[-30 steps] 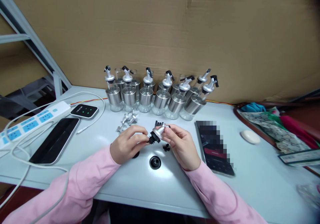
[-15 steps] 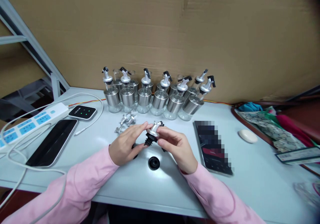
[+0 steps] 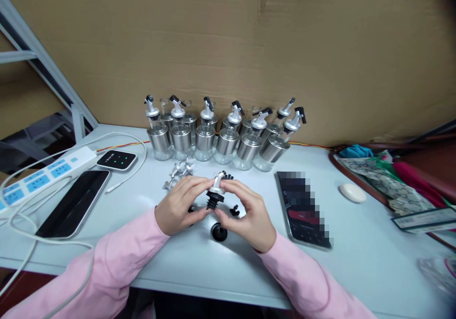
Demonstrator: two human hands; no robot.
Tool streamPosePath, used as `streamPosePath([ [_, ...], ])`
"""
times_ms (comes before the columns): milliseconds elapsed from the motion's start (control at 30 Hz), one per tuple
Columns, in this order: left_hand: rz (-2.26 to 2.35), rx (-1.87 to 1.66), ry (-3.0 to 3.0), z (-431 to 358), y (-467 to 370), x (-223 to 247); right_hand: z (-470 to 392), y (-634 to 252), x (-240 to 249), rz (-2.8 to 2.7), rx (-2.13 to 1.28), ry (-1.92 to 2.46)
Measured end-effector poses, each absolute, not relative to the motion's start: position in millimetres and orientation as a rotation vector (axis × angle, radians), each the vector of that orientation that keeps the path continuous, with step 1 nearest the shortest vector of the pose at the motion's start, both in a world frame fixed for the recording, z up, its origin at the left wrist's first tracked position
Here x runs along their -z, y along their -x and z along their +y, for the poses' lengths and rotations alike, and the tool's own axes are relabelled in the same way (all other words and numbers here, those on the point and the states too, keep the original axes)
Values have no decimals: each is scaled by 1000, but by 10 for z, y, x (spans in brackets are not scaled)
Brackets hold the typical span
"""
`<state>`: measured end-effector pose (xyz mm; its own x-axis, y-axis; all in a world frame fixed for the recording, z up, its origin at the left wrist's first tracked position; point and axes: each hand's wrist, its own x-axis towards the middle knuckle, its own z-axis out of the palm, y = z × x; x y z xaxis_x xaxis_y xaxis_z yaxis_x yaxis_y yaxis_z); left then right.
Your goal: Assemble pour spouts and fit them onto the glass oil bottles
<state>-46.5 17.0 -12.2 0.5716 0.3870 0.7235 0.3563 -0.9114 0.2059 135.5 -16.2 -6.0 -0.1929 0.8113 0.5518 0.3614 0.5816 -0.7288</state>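
Observation:
Between my two hands is a pourer spout (image 3: 216, 191), silver on top with a black ribbed stopper below. My left hand (image 3: 181, 202) pinches it from the left, fingers at the silver part and thumb by the stopper. From the other side my right hand (image 3: 249, 212) grips it the same way. A round black stopper piece (image 3: 218, 232) lies on the table just under the spout. Small black parts (image 3: 234, 210) show behind my right thumb. Silver spout tops (image 3: 183, 168) lie in a heap beyond my left hand.
Glass bottles with steel sleeves (image 3: 205, 139) stand in rows along the cardboard (image 3: 228, 48), several fitted with spouts. Left are a power strip (image 3: 53, 169), a hotspot device (image 3: 117, 160), a phone (image 3: 74, 205) and white cables. Right are another phone (image 3: 302, 209) and a white oval object (image 3: 352, 193).
My right thumb has shifted in to the stopper's base, and both hands now pinch the spout, which stands more upright. Black parts behind my right hand have come into view.

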Motion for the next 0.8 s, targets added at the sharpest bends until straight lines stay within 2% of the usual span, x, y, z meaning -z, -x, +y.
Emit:
streamPosePath([
  [800,568,-1318,-2628,196,481,176,-154,-1352,76,-1889,-350,887],
])
